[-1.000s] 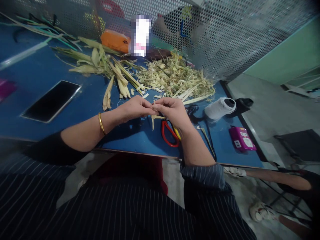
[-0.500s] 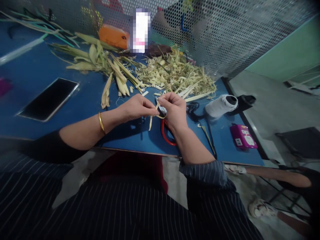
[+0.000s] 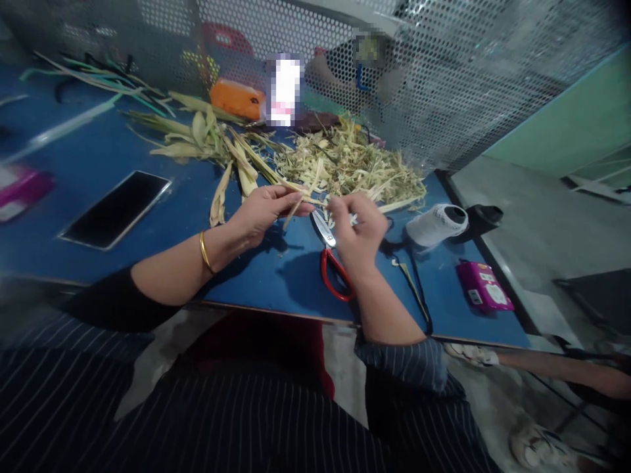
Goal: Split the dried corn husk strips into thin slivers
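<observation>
Near red-handled metal scissors (image 3: 329,244), left hand (image 3: 261,213) pinched thin pale plant strip (image 3: 294,211); right hand (image 3: 359,230) kinda curled, couldn't tell grip. Yellowish plant-scrap heap (image 3: 345,157) sat beyond scissors.

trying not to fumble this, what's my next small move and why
Probably bring the right hand in to pinch the upper end of the thin, pale yellow plant strip: the left hand holds it lower down, and that end sticks up free. Whether the right fingers grip anything is unclear.
</observation>
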Demonstrator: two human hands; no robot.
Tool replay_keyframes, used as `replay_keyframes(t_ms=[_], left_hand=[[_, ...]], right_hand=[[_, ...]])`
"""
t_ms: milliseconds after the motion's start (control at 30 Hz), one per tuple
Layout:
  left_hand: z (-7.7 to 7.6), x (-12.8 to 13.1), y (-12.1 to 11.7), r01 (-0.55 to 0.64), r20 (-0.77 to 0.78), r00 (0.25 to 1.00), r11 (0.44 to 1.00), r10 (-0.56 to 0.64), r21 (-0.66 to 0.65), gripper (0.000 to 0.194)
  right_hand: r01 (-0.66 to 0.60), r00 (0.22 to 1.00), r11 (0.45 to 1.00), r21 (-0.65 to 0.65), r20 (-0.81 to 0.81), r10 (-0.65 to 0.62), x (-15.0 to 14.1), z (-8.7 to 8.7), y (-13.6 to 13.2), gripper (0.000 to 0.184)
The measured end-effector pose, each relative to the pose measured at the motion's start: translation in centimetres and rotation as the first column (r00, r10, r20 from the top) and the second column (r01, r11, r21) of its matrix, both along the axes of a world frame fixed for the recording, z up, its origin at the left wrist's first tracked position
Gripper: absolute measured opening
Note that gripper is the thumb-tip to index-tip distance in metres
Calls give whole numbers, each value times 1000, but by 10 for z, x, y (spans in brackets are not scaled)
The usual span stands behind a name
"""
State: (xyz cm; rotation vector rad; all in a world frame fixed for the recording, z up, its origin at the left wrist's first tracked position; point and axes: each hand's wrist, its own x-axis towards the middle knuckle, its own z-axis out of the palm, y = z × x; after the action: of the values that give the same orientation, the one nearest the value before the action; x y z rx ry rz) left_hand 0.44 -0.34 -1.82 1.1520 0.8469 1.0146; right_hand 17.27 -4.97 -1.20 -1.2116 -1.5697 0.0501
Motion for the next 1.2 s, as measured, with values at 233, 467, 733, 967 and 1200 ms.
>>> replay_keyframes(t_ms=[233, 467, 733, 967, 1200], left_hand=[[-6, 11, -5, 0, 195, 981, 1000, 6, -28, 27], [0, 13, -8, -45, 233, 970, 994, 68, -100, 32], [-1, 8, -5, -104, 118, 987, 992, 112, -71, 39], [13, -5, -3, -23, 29, 999, 996, 26, -90, 30], [0, -2, -1, 56, -108, 993, 998, -57, -6, 23]], right_hand=[[-356, 917, 811, -464, -342, 206, -21, -22, 8, 35], [-499, 841, 761, -414, -444, 309, -22, -23, 8, 31], [-340, 939, 861, -378, -89, 332, -18, -18, 0, 29], [121, 914, 990, -76, 398, -81, 0, -8, 3, 27], [98, 821, 987, -131, 571, -6, -11, -19, 5, 28]])
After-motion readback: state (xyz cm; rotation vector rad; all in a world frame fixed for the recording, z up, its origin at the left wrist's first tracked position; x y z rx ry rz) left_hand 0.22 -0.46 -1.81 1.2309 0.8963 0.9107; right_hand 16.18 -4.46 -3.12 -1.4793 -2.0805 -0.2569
